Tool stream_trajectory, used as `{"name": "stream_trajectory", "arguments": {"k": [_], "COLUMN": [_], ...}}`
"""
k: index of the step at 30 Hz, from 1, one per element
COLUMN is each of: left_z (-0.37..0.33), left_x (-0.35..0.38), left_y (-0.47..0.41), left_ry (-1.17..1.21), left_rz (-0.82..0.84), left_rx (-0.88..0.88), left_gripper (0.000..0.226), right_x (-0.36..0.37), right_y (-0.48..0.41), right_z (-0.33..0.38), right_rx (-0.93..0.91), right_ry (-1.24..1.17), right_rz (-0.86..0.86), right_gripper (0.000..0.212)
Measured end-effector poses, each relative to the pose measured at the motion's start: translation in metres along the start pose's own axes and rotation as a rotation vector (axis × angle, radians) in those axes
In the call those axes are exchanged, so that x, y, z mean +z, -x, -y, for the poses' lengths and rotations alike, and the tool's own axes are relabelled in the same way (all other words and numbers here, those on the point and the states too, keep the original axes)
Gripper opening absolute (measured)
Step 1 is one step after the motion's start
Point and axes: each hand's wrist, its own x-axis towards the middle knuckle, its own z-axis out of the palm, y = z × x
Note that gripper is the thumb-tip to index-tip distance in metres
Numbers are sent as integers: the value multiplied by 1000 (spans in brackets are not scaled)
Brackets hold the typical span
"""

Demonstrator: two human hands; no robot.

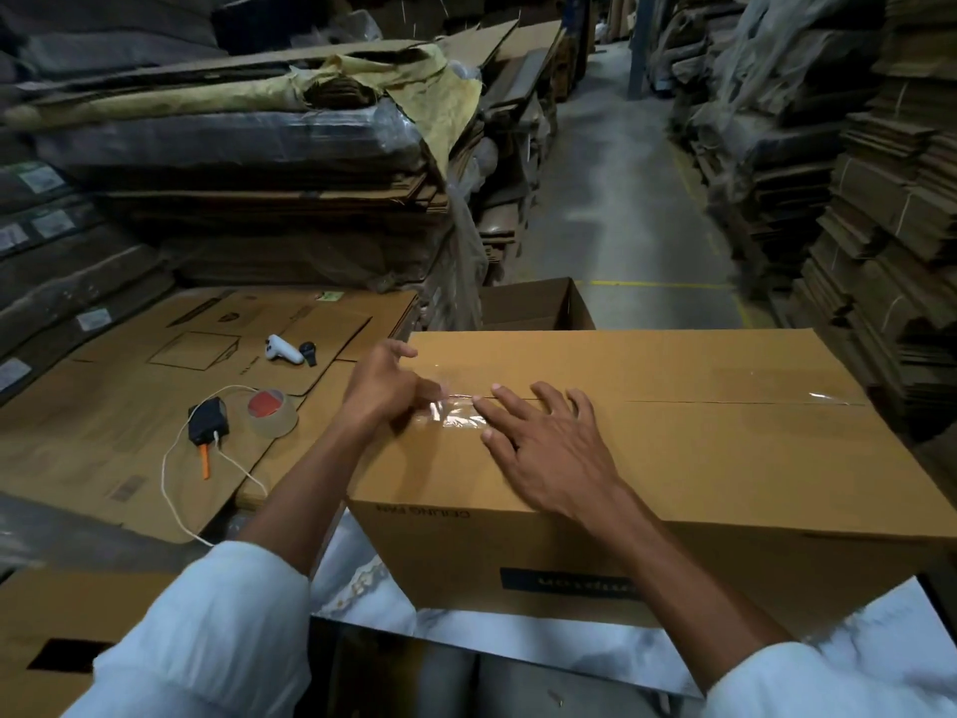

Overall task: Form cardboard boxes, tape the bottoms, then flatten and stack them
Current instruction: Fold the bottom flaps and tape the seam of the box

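- Fingers (549, 401) of the right hand (544, 448) were spread apart and flat, pressing on the top of the cardboard box (673, 458), tips at the centre seam; gripped nothing.
- Left hand (386, 383) sat at the box's left top edge, its fingers pinched together on the loose end of the clear tape (455, 412), thumb side hidden, so exact grip was hard to read.
- Tape lay crinkled along the seam between the two hands; a shiny strip of it also showed at the seam's far right end.
- Box stood formed, flaps closed, in front of the person, printed side facing the camera with the lettering upside down.
- Box's support was hidden; white crumpled wrap (518, 640) showed under its near edge.
- Left of the box, a stack of flattened cartons (129, 406) served as the counter.
- Tape roll (272, 412) with a red core lay near the stack's right edge, just beside a small black device (208, 419) with a white cable (171, 489) running off toward the near edge.
- Orange-handled tool (205, 461) lay touching the black device on its near side.
- White controller (284, 349) lay further back on the stack, next to a small black item.
- Open brown carton (538, 305) stood behind the box.
- White sleeves (207, 640) covered both forearms to mid-arm.
- Bundled cardboard stacks lined both sides of the concrete aisle (621, 225).
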Motion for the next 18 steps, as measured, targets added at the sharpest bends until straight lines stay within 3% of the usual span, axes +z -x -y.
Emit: {"name": "stream_trajectory", "arguments": {"k": [6,12,18], "left_z": [10,28,42], "left_x": [-50,-54,-56], "left_y": [-12,-20,-21], "left_ry": [243,261,606], "left_rz": [156,129,66], "left_rx": [-145,-60,-130], "left_gripper": [69,46,41], "right_x": [0,0,0], "right_y": [0,-1,-4], "right_z": [-1,-2,-2], "right_rx": [-3,15,35], "right_ry": [-19,-21,-6], "right_rz": [10,19,19], "right_gripper": [55,55,55]}}
